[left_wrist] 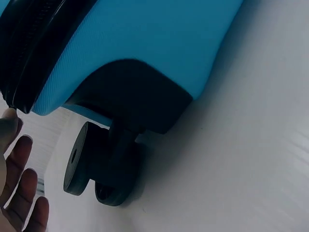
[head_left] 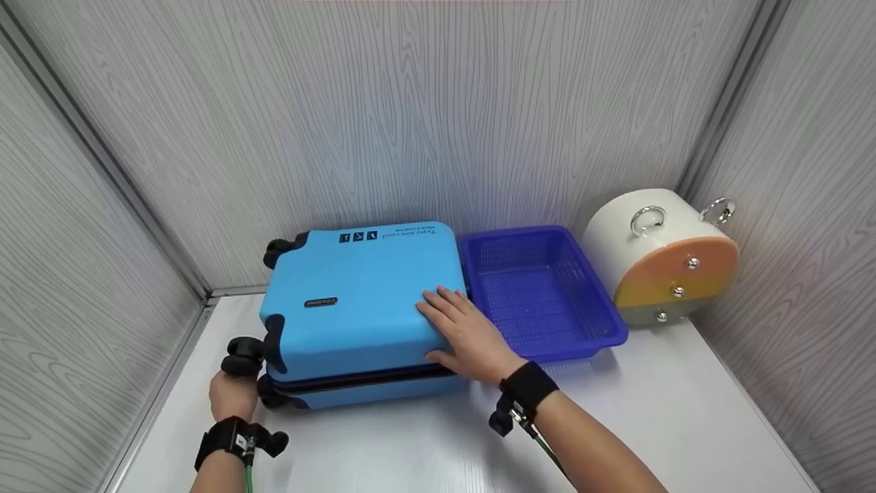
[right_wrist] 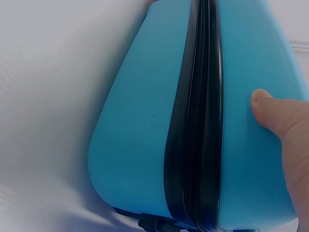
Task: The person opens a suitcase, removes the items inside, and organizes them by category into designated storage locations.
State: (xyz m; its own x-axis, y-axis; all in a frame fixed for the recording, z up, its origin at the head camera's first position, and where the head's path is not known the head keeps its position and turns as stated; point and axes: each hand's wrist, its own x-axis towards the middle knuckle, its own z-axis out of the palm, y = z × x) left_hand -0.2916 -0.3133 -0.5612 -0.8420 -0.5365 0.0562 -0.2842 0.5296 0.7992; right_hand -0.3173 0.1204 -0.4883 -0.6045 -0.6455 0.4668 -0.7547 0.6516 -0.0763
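A blue basket (head_left: 614, 334) stands between the suitcase (head_left: 369, 287) and rounded box (head_left: 609, 236).

The blue suitcase (head_left: 369, 294) is faced in what looks like hard plastic, matt and finely textured up close, while its seam is edged with glossy black trim (right_wrist: 176, 150) beside a toothed zip (right_wrist: 194, 130). The black wheels (left_wrist: 77, 162) are made of duller plastic. The blue basket (head_left: 619, 335) is moulded in perforated plastic (a faint sheen is caught on it). The glossy white box (head_left: 612, 229) is fitted with polished, metal-looking rings (head_left: 649, 209) and knobs (head_left: 692, 263). The walls (head_left: 410, 103) are patterned like wood grain.
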